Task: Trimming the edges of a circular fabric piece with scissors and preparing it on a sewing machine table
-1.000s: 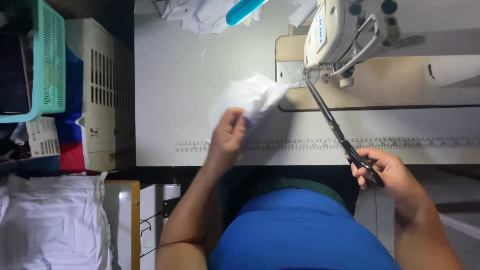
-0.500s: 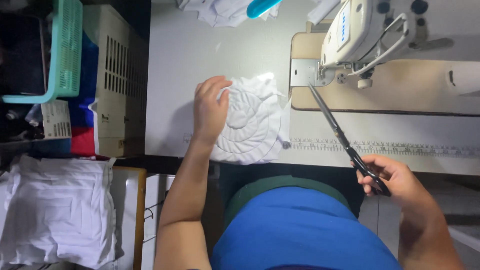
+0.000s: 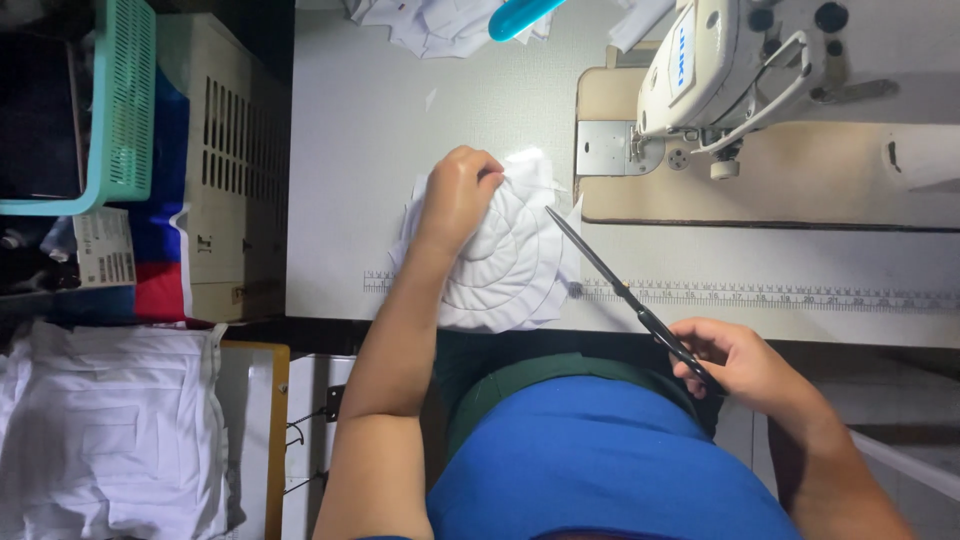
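**Left hand pressed on quilted white piece, scissors held in the right**

Left hand [image 3: 458,195] is laid flat, fingers spread, on a white fabric piece [image 3: 505,265] stitched in curved rows, which lies at the near edge of the tabletop [image 3: 350,150], over the printed ruler strip [image 3: 780,296]. Right hand [image 3: 745,362] is closed around the handles of long black scissors [image 3: 625,295]; the blades are shut and the tip rests on the fabric's right side. The piece is judged light, soft and limp, likely to slide; it is best pinned flat or pinched at an edge. Just beyond stands the sewing machine [image 3: 715,70], its needle plate [image 3: 605,148] close to the fabric. More white cloth [image 3: 430,25] lies at the far edge, a beige crate [image 3: 225,170] past the left edge.
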